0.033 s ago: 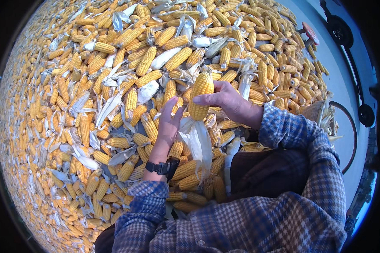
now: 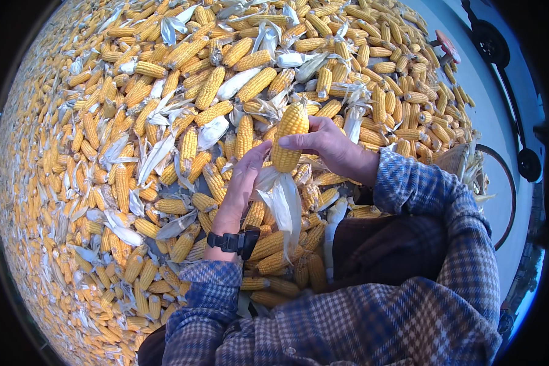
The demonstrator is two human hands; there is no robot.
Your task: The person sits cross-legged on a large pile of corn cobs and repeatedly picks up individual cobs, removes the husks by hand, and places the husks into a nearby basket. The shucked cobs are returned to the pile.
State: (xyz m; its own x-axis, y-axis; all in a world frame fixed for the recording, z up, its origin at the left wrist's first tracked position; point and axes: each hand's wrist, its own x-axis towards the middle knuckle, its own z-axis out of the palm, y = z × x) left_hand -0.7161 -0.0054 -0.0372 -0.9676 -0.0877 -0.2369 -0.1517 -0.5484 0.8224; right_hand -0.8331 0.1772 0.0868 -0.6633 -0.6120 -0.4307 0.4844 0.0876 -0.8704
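Observation:
My right hand (image 2: 326,145) holds an upright ear of corn (image 2: 290,137), its thumb pressed across the yellow kernels. Pale dry husk (image 2: 283,204) hangs from the ear's lower end. Close to the left of the ear is my left hand (image 2: 247,174), its fingers stretched upward and the palm side turned toward the husk. Whether those fingers touch the husk cannot be made out. A black band (image 2: 233,243) circles my left wrist.
A broad heap of husked corn ears (image 2: 125,183) with loose husks surrounds me. At the right are a basket-like container (image 2: 460,161) with a dark curved handle (image 2: 509,189), a reddish object (image 2: 448,46) and pale ground (image 2: 500,213). A dark-wheeled vehicle (image 2: 491,46) stands beyond.
My left hand has shifted slightly toward the ear's lower end and the husk, its fingers now closer together. My right hand and the ear have hardly moved.

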